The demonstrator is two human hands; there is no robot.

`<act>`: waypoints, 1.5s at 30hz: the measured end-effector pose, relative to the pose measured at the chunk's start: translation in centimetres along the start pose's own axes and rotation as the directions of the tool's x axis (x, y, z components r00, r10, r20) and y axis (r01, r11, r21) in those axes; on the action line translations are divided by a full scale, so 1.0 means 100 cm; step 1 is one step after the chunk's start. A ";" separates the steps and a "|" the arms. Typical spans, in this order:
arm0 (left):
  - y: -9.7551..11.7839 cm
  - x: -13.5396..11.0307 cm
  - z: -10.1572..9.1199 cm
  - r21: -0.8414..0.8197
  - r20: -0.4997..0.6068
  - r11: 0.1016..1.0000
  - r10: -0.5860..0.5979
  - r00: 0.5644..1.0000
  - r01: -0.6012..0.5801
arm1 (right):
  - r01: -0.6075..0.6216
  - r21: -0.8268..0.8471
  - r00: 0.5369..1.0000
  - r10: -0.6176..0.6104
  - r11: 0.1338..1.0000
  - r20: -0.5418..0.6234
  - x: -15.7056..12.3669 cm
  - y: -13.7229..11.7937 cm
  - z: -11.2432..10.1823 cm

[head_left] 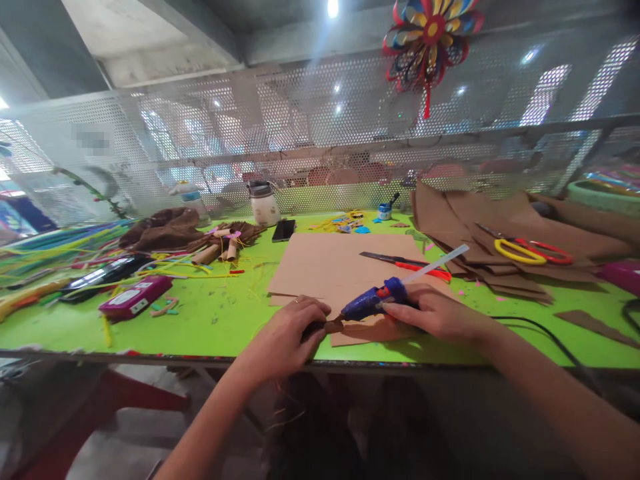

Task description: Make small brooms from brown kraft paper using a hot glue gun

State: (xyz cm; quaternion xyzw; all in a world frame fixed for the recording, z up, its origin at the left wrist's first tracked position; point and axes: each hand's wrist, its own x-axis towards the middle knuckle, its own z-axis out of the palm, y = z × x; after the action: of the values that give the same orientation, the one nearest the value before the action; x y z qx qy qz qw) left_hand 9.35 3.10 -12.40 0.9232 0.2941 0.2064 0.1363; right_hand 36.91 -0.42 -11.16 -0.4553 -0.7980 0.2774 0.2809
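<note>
Near the table's front edge, my right hand [433, 312] is wrapped round a blue glue gun [367, 303]. A translucent glue stick [437, 263] juts from its back end, and its nozzle points left. My left hand [295, 330] is closed on a small dark brown piece [334, 325], perhaps rolled paper or felt, right at the nozzle tip. Most of that piece is hidden by my fingers. Beneath both hands lie flat tan cardboard sheets [320, 263]. A utility knife [405, 263] with a red handle rests on them beyond the glue gun.
Brown sheets [475, 220] are stacked at right with yellow-and-red scissors [530, 252] on top. A black cord [545, 330] trails right. At left lie a purple box [136, 295], coloured strips [60, 247] and brown rolls [215, 250]. A phone [284, 231] and jar [264, 203] stand behind.
</note>
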 end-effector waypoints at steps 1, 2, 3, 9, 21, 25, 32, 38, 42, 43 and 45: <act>0.000 0.000 0.000 -0.001 -0.001 1.000 0.000 1.000 0.000 | -0.003 0.008 1.000 0.003 1.000 0.006 0.000 0.000 0.001; 0.000 0.000 0.000 -0.001 -0.001 1.000 0.000 1.000 0.000 | -0.008 0.017 1.000 0.008 1.000 0.009 0.000 0.000 0.001; 0.000 0.000 0.000 -0.001 -0.002 1.000 -0.001 1.000 0.001 | -0.015 0.025 1.000 0.015 1.000 0.010 0.000 0.000 0.001; -0.001 -0.001 0.000 -0.002 0.004 1.000 -0.007 1.000 0.007 | -0.024 -0.028 1.000 0.023 0.999 -0.012 -0.003 0.002 -0.003; -0.002 0.001 0.001 0.001 0.006 1.000 -0.015 1.000 0.015 | 0.017 0.019 1.000 -0.017 1.000 0.007 -0.003 0.000 -0.002; -0.003 0.001 0.001 0.003 0.006 1.000 -0.015 1.000 0.015 | 0.003 0.024 1.000 -0.003 1.000 0.007 -0.002 -0.001 0.000; -0.001 0.000 -0.001 0.006 0.018 1.000 -0.009 1.000 0.009 | -0.002 0.066 1.000 0.001 0.998 0.007 -0.003 0.002 -0.005; -0.002 0.001 0.000 0.007 0.009 1.000 -0.001 1.000 0.001 | -0.012 0.092 1.000 0.013 0.996 -0.003 -0.003 0.004 -0.004; -0.002 0.000 0.000 0.008 0.005 1.000 0.000 1.000 0.000 | -0.033 0.062 0.999 0.031 0.998 0.029 -0.002 0.005 -0.001; -0.002 0.000 0.000 0.007 0.008 1.000 0.000 1.000 0.000 | -0.029 0.055 0.999 0.028 0.998 0.026 -0.001 0.005 -0.001; -0.002 0.000 -0.001 0.007 0.015 1.000 -0.001 1.000 0.001 | -0.016 0.051 0.999 0.015 0.999 0.029 -0.001 0.004 -0.001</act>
State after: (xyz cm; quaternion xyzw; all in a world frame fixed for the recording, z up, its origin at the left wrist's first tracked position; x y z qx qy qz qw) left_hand 9.23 3.22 -12.40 0.9251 0.2941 0.1984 0.1354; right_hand 37.22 -0.32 -11.43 -0.4502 -0.7911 0.3064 0.2787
